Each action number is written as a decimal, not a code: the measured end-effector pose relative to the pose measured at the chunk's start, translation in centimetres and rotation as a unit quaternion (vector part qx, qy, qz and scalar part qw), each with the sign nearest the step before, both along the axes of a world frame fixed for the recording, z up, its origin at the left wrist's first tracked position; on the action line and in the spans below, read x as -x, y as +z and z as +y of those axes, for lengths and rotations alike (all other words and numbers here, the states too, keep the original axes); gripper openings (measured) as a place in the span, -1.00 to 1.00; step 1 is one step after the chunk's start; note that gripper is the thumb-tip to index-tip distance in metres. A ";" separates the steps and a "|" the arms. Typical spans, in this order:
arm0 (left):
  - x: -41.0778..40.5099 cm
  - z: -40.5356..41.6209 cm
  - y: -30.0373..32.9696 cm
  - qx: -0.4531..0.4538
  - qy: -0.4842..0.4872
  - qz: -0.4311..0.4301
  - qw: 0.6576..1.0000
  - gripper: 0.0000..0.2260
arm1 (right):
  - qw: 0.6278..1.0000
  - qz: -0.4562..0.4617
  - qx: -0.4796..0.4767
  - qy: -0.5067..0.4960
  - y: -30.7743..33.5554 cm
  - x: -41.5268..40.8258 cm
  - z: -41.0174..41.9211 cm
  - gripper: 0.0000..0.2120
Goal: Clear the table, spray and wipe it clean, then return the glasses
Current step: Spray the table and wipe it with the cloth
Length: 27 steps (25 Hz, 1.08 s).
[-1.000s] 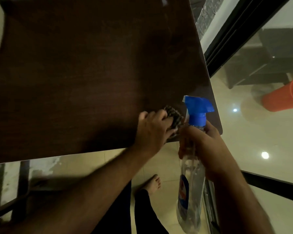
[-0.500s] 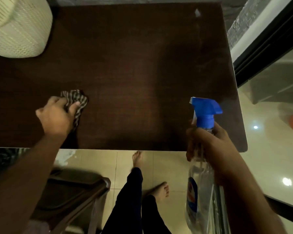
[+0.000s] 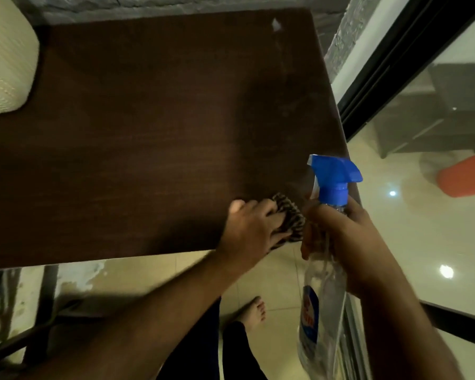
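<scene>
The dark counter [image 3: 154,138] fills most of the view and carries no glasses; judging by that, wiping is the step in hand. At its near right corner the right hand [image 3: 348,242] curls round the neck of the spray bottle [image 3: 324,283], held upright just off the counter's edge. Beside the bottle, the left hand [image 3: 248,229] presses the striped cloth [image 3: 288,215] flat on the counter, fingers bent over it. Good wiping means overlapping passes up to the edges. Faint streaks near the far right corner may be residue.
</scene>
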<state>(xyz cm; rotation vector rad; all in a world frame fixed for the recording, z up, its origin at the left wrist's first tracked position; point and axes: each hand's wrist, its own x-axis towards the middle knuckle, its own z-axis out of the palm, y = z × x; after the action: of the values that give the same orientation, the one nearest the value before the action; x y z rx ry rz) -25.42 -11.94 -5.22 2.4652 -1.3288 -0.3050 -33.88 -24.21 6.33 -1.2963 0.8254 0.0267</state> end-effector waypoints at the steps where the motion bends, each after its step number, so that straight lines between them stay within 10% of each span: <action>1: -0.7 0.8 -0.4 -0.002 -0.016 -0.023 1.000 -0.72 | 1.000 0.004 0.003 -0.015 0.0 0.7 -0.7 -0.73; 7: -13.1 -6.7 -0.4 -0.013 0.237 -0.057 0.970 -0.73 | 0.999 0.009 0.007 -0.052 -0.6 4.2 -1.9 -0.66; 15: 0.1 -0.7 -1.0 0.033 -0.043 -0.025 0.998 -0.72 | 0.996 0.013 -0.033 -0.087 0.4 4.6 -3.7 -0.71; 27: -27.2 -18.9 -1.3 -0.026 0.171 -0.120 0.978 -0.68 | 0.997 0.041 -0.068 -0.026 0.1 -7.2 -5.8 -0.62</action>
<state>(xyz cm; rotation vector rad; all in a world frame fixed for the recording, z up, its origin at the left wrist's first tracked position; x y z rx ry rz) 1.78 -30.83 -6.47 2.7842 -0.9587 0.0445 -26.65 -30.06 6.40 -1.1517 0.9109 0.0931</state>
